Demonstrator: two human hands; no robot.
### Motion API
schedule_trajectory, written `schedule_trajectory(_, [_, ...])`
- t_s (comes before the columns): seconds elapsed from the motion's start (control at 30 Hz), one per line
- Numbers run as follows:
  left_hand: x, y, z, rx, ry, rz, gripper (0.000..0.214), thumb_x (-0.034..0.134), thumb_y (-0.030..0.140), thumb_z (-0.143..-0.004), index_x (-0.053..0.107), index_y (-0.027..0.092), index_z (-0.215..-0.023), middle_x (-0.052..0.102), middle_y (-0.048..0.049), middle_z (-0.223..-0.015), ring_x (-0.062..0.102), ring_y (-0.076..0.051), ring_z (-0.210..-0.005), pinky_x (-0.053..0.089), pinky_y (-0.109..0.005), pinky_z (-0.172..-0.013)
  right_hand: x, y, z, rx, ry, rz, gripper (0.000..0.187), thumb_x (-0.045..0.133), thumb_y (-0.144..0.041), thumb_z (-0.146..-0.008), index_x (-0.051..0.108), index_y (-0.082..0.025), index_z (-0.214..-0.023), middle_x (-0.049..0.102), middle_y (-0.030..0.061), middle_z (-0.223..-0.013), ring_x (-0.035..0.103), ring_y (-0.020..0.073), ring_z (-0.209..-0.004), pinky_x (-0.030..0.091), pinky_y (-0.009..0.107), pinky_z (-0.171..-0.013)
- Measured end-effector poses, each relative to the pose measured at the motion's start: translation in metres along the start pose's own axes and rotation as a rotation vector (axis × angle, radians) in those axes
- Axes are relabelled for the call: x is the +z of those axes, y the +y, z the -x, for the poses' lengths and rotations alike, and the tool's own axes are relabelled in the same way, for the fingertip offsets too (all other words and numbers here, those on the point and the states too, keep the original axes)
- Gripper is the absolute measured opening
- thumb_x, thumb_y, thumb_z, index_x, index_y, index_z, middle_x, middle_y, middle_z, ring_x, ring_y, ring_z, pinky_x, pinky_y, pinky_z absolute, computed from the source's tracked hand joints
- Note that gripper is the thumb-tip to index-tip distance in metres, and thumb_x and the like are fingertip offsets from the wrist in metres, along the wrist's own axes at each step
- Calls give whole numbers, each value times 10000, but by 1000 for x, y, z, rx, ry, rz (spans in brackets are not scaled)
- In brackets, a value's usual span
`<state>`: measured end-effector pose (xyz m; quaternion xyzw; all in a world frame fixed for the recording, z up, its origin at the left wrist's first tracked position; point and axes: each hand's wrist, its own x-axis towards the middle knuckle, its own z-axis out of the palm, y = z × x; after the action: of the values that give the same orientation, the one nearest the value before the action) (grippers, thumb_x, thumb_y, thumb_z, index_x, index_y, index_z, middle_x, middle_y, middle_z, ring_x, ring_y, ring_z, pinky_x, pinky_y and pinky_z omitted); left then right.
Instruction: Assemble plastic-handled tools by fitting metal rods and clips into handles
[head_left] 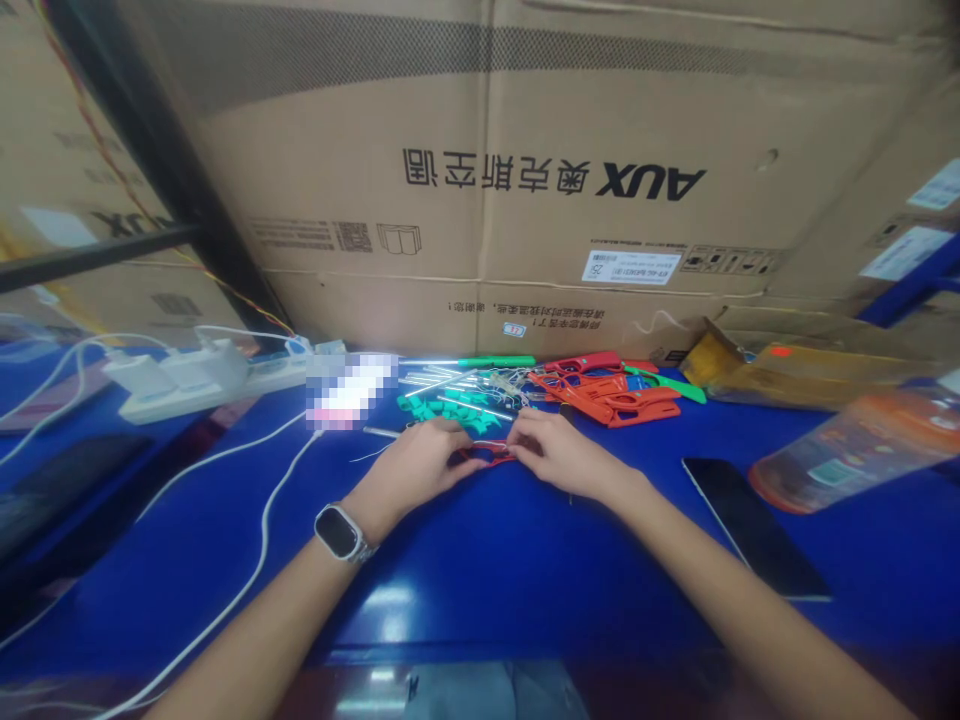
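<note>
Low over the blue table, a small red plastic piece [496, 455] with an opening in it spans the gap between my hands. My left hand [427, 465], with a watch [337, 532] on the wrist, pinches its left end. Fingers of my right hand [566, 455] are closed on the other end, along with a thin white strand [489, 443] that crosses the top. Just beyond the hands lie small teal plastic parts [457, 407] and thin metal rods [439, 380]. Red-orange plastic handle pieces [619, 400] are heaped to the right. My fingers partly hide the held piece.
A lit phone [352, 390], blurred out, lies on the left beside a power strip [150, 405]; white cables [266, 520] run toward me. On the right are a dark phone [750, 530] and a clear bottle [855, 455]. A large cardboard box [525, 240] stands behind.
</note>
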<state>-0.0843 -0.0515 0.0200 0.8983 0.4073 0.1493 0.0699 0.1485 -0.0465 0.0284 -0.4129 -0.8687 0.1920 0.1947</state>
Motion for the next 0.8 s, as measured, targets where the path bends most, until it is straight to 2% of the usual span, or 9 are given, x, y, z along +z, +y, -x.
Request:
schedule_trajectory(0.17, [1,-10,-5,-52,19,126,168,554,191,-946,714,170,-899,687,-66,-896,641,-193,-868,494,-303,-782,-1,1,-2,7,-22,7,108,576,-102,-908,649,-159,-851,640,43,-877,579,151,-804,433,290,-764])
schedule_trajectory(0.33, [5,-19,-6,-34,30,224,152,570,158,-921,709,175,-863,680,-45,-860,627,-164,-779,481,-279,-725,4,3,0,12,13,-19,108,577,-104,-904,645,-161,-841,618,25,-838,561,131,-729,425,271,-713])
schedule_trajectory(0.5, [2,-14,-2,6,21,152,278,457,173,-982,705,212,-1101,675,-70,-993,633,-195,-916,498,-318,-797,6,4,0,12,28,-40,125,566,-82,-888,634,-163,-822,610,15,-814,554,121,-689,421,262,-681])
schedule_trajectory(0.6, [-1,-9,-1,26,-34,73,334,429,149,-980,728,221,-1110,668,-86,-1027,631,-208,-928,504,-330,-795,7,4,0,16,35,-46,131,559,-76,-886,631,-164,-820,608,16,-817,552,120,-687,423,261,-677])
schedule_trajectory(0.7, [-2,-3,0,25,-41,-4,367,467,84,-915,727,213,-1138,659,-93,-1066,624,-225,-953,508,-357,-826,9,4,1,12,56,-57,128,556,-81,-887,627,-165,-821,600,17,-818,548,119,-687,424,255,-672])
schedule_trajectory(0.8, [-2,1,1,33,-26,-49,304,531,160,-904,728,203,-1131,646,-93,-1074,614,-239,-968,506,-384,-862,10,5,2,10,61,-58,126,552,-83,-891,619,-166,-822,597,18,-819,552,120,-695,432,252,-677])
